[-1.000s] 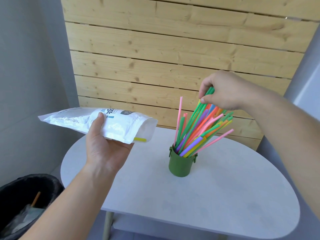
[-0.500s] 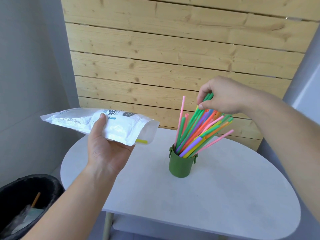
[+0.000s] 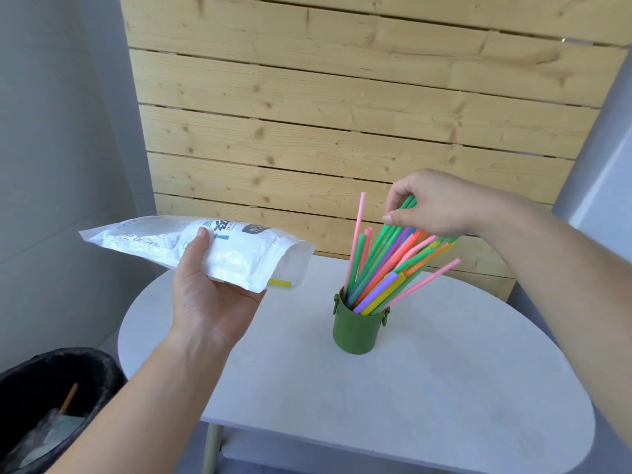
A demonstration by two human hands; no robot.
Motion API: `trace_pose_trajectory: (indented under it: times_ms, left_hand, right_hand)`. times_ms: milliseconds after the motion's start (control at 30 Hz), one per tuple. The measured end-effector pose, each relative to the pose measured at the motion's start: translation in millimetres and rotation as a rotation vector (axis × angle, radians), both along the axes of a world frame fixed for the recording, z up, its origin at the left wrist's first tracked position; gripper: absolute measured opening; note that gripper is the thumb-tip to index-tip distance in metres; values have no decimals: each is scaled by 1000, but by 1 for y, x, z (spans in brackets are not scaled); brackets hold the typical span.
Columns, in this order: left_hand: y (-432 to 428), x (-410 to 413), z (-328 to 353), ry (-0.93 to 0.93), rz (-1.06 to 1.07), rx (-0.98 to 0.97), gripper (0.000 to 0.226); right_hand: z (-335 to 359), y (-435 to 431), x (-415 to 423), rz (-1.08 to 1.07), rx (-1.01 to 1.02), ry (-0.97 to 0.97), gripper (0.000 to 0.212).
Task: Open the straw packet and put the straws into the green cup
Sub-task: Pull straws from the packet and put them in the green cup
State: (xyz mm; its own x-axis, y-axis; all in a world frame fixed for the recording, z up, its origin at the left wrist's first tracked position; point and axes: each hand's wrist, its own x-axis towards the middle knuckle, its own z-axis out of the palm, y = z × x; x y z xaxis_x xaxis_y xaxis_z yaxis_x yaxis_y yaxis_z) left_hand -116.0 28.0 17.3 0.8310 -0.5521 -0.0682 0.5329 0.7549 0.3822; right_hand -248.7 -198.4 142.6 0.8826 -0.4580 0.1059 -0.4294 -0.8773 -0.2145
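Observation:
A green cup (image 3: 357, 331) stands upright on the white oval table (image 3: 427, 388), full of coloured straws (image 3: 388, 268) that lean to the right. My right hand (image 3: 434, 203) is above the cup, fingers pinched around the top ends of the green straws. My left hand (image 3: 208, 289) holds the white straw packet (image 3: 191, 249) from below, level and left of the cup, its open mouth facing the cup. One yellow straw (image 3: 279, 283) shows at the packet's mouth.
A wooden slat wall (image 3: 342, 114) rises right behind the table. A black bin (image 3: 51, 401) with rubbish in it sits on the floor at the lower left. Grey walls close in on both sides.
My right hand has come down a little with the straw tops, pushing the bundle lower into the cup. The left hand and packet have barely shifted.

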Motion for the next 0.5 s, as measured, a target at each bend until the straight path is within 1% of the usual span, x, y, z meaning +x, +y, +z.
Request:
trace_pose_trajectory:
  times_ms: [133,300,367,433,500]
  left_hand:
    - [-1,0,-1,-3,-4,1,30]
    - [-1,-2,-1,-10,-2,-8,34]
    - [-1,-1,-1,-15,-4,-13,37]
    - [0,-1,-1,-19,-10,-21,41]
    - [0,0,-2,-21,-14,-29,41]
  right_hand:
    - [-3,2,2,-1,-18,43,17]
    - [-8,3,3,-29,-31,84,26]
    - [-7,3,2,-32,-30,44,28]
    - [-5,3,0,-28,-24,-60,27]
    - [-1,4,-2,-27,-18,-138,27]
